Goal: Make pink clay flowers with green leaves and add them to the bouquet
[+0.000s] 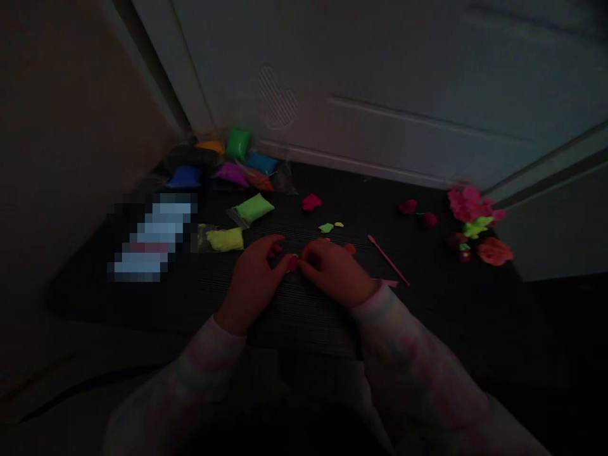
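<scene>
A small piece of pink modelling clay point(293, 263) with a bit of green at its edge sits between my two hands over the dark table. My left hand point(254, 275) pinches it at the thumb tip, with the index finger curved above. From the other side, the bent fingers and thumb of my right hand point(337, 269) close on the same piece; their tips are partly hidden. Just beyond my hands lie a green clay scrap point(325, 228), a yellow scrap point(339, 225) and a pink lump point(311, 202). Orange clay point(350, 249) shows behind my right hand.
A pink modelling stick point(388, 259) and a flat pink tool point(389, 282) lie right of my hand. Clay flowers point(475, 209) stand at the far right. Packets of clay, including light green point(255, 208) and yellow point(225, 239), lie left, near a blurred-out bright object point(154, 237).
</scene>
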`<state>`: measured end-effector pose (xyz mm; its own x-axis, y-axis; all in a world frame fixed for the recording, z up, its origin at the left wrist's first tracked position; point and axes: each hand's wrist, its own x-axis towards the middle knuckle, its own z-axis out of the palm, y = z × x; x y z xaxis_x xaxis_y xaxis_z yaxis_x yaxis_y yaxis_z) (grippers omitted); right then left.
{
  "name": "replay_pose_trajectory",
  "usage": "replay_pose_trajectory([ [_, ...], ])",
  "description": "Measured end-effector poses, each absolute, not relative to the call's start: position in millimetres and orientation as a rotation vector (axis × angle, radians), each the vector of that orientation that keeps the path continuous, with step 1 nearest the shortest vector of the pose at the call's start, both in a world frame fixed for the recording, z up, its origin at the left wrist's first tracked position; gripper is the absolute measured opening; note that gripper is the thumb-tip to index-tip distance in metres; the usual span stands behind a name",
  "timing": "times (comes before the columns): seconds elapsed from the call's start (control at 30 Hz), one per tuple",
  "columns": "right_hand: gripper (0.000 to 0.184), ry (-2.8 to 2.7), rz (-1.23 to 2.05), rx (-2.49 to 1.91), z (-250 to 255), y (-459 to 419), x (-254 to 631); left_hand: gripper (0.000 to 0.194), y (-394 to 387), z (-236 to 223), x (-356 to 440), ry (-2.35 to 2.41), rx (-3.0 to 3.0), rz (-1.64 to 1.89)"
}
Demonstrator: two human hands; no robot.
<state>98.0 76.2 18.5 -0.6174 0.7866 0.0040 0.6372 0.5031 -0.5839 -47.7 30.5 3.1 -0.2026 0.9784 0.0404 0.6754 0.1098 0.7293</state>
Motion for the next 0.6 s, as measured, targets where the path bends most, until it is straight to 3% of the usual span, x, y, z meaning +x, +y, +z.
replay_pose_trajectory([
  [0.23, 0.01, -2.266, 0.609, -1.333, 48.7, 65.1, 132.9, 0.038, 30.1, 9.7, -48.1, 1.938, 1.507, 0.875],
  [0.47, 0.03, -1.757, 0.042, -2.0, 52.6, 92.6, 251.4, 0.039, 28.8, 7.8, -49.3, 1.942, 1.539, 0.886],
  [0.6, 0.039, -1.775, -0.03, -2.276, 50.9, 110.9, 289.7, 0.038, 28.3, 6.6, -49.7, 1.934, 1.564, 0.902],
])
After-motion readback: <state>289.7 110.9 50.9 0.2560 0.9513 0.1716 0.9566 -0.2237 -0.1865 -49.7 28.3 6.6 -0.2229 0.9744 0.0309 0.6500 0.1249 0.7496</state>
